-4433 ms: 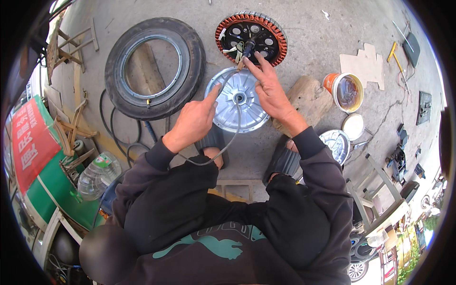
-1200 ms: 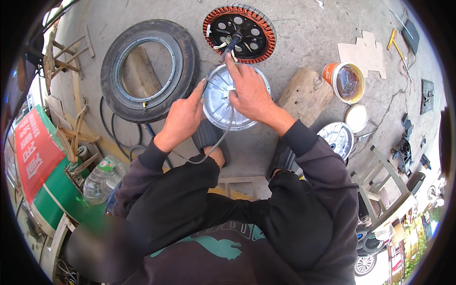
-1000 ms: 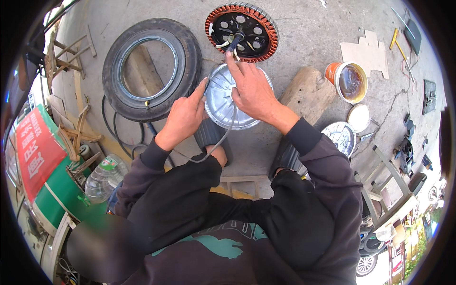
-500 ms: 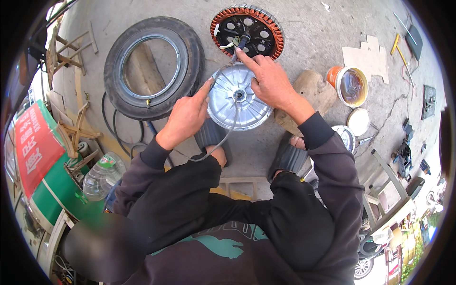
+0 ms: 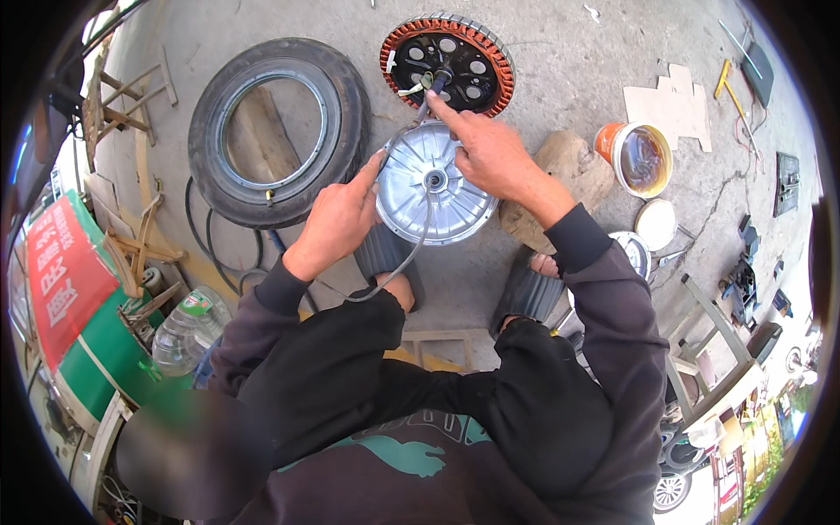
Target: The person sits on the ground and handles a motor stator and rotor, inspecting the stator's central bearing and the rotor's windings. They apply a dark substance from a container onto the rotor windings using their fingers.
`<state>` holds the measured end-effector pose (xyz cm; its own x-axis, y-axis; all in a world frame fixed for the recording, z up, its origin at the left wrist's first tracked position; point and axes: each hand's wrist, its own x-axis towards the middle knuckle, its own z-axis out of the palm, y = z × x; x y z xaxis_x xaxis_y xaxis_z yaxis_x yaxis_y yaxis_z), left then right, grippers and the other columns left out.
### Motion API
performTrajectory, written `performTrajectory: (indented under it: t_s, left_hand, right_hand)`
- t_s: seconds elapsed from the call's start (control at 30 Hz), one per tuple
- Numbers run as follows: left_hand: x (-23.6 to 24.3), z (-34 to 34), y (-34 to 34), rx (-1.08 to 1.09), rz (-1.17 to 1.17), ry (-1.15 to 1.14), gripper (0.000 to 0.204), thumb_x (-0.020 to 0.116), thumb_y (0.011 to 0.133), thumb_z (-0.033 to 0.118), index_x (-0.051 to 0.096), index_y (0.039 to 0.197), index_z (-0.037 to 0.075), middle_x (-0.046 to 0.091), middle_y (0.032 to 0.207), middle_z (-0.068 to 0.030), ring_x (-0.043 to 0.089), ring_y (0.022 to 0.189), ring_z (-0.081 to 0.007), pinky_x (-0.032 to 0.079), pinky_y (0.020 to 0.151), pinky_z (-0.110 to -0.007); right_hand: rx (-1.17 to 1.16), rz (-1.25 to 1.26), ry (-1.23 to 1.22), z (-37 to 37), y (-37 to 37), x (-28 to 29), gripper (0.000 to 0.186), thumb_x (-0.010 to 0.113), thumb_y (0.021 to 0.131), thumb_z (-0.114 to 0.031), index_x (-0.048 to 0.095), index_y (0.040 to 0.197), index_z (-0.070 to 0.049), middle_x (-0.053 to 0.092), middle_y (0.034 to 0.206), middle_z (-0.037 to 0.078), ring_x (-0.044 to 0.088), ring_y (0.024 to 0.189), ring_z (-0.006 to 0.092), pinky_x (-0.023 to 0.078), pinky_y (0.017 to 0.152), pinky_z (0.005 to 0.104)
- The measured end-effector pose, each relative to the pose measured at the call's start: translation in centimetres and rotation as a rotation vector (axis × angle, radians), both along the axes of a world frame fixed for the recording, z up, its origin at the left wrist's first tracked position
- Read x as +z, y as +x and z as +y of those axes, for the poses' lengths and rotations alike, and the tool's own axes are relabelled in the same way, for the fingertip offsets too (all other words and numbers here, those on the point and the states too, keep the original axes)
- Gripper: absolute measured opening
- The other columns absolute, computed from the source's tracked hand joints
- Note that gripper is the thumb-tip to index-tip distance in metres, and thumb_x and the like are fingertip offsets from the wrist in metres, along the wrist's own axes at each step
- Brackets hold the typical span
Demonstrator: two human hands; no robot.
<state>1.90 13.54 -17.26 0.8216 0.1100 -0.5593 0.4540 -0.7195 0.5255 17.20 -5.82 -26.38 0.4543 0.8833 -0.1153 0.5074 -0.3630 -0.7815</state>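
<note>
A ribbed silver motor cover [image 5: 464, 214] with a round centre hole stands in front of my shins. A thin grey cable [image 5: 404, 261] loops down from that hole and runs back up toward my left hand [image 5: 337, 223]. My left fingers are curled round the cable at the cover's left edge, index finger along it. On the upper right, my right hand [image 5: 494, 157] has its index fingertip on the cable by the shaft, its thumb by the cover and the other fingers curled, partly hidden. Just beyond lies the motor stator [image 5: 503, 74], with copper windings, a black hub and white connectors.
A tyre [image 5: 206, 131] on its rim lies at left. To the right are a wooden block [image 5: 569, 175], a tub of brown grease [image 5: 643, 162], its white lid [image 5: 656, 223] and flat cardboard [image 5: 643, 105]. A water bottle [image 5: 184, 337] stands at lower left.
Both hands keep nearly the same places on the cable and cover. The whole view has shifted slightly, and my right fingertip has dipped a little lower along the shaft end.
</note>
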Motion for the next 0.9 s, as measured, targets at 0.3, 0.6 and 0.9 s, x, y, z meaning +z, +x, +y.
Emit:
performTrajectory:
  t_s: [0.3, 0.6, 0.9]
  left_hand:
    - [-0.7, 0.0, -0.5, 0.031, -0.058, -0.022, 0.048, 0.048, 0.097, 0.009, 0.045, 0.143, -0.001, 0.062, 0.069, -0.0239, 0.065, 0.067, -0.0410, 0.050, 0.065, -0.046]
    - [-2.0, 1.4, 3.2, 0.502, 0.306, -0.776, 0.036, 0.043, 0.107, 0.023, 0.057, 0.131, -0.001, 0.051, 0.076, 0.0031, 0.048, 0.063, -0.0062, 0.040, 0.057, -0.023]
    - [-2.8, -3.8, 10.8, 0.556, 0.485, -1.015, 0.039, 0.042, 0.108, 0.029, 0.058, 0.123, -0.003, 0.042, 0.068, 0.0064, 0.042, 0.053, -0.0048, 0.034, 0.047, -0.021]
  right_hand:
    - [-0.071, 0.243, -0.005, 0.6, -1.9, 2.1, 0.085, 0.058, 0.080, -0.001, 0.027, 0.157, -0.018, 0.061, 0.091, 0.018, 0.063, 0.087, 0.0374, 0.051, 0.076, 0.0482]
    - [-0.229, 0.178, 0.083, -6.3, 0.1, 6.1, 0.070, 0.058, 0.085, -0.001, 0.037, 0.151, -0.010, 0.065, 0.096, 0.014, 0.066, 0.086, 0.0323, 0.053, 0.078, 0.0408]
    - [-0.856, 0.087, 0.067, -16.4, 2.6, 6.0, 0.068, 0.059, 0.091, -0.004, 0.030, 0.151, 0.002, 0.067, 0.098, 0.013, 0.066, 0.084, 0.0208, 0.053, 0.079, 0.0324]
